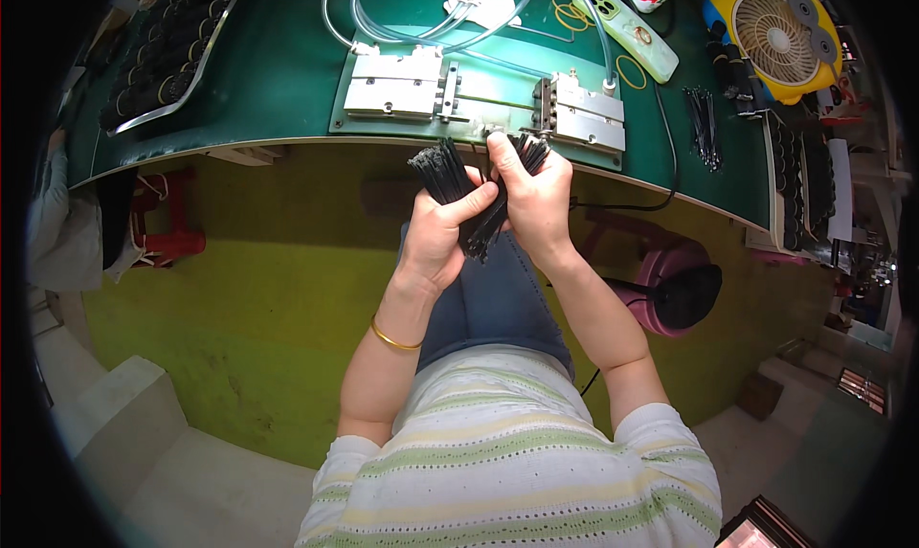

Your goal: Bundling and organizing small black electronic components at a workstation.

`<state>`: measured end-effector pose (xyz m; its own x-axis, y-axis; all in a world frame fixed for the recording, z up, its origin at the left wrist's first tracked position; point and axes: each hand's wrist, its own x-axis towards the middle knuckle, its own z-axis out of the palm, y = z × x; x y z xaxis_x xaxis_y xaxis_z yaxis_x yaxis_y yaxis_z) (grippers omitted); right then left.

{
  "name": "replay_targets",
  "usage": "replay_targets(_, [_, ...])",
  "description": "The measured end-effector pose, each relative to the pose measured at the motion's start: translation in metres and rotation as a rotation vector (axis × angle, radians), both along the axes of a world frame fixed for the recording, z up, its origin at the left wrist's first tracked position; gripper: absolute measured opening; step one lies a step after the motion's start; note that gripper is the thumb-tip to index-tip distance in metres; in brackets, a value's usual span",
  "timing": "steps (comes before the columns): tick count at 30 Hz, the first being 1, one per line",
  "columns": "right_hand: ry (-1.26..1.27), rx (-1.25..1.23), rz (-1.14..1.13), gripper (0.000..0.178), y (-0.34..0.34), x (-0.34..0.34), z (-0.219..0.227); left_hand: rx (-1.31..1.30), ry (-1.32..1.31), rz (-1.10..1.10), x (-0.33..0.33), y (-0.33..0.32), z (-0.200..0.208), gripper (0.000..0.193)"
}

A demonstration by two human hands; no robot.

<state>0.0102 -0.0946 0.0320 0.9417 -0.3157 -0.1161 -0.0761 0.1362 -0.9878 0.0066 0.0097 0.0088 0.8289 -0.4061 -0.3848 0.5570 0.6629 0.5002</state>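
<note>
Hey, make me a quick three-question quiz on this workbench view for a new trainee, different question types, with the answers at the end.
1. What does the left hand grip?
2. True or false: the yellow fan sits to the left of the green phone.
3. Fill in the blank: the gold bangle is worn on the person's ____ side.

Key:
1. A bundle of thin black strips.
2. False; the yellow fan sits to the right of the green phone.
3. Left.
</note>
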Motion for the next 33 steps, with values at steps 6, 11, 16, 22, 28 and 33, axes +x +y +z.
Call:
replay_targets(6, [0.072,-0.055,0.012,0.017,0.0003,-0.0011,0.0067,0.016,-0.055,-0.005,-0.0021,0.0007,-0.0007,0.01])
replay_targets(11, [0.034,-0.056,-0.013,0.02,-0.0015,0.0022,0.0007,0.04,-0.062,-0.004,-0.002,-0.001,-0.0019,0.01])
replay_targets(16, [0.108,0.012,0.001,0.017,-0.0025,0.0023,0.0038,0.051,-0.092,-0.013,-0.0012,-0.001,-0.0039,0.011])
replay_targets(22, [0.106,0.037,-0.041,0.017,0.0006,0.0022,0.0024,0.06,-0.036,0.0,0.0005,-0.0038,-0.0001,0.009])
replay_targets(28, [0.002,-0.047,0.021,0.015,-0.0006,-0.0015,0.002,0.074,-0.058,0.017,-0.0025,-0.0039,-0.0009,0.008])
replay_targets(33, [0.031,-0.069,0.017,0.015,-0.001,-0.0007,0.0029,0.121,-0.113,0.036,-0.0041,-0.0061,-0.0012,0.007])
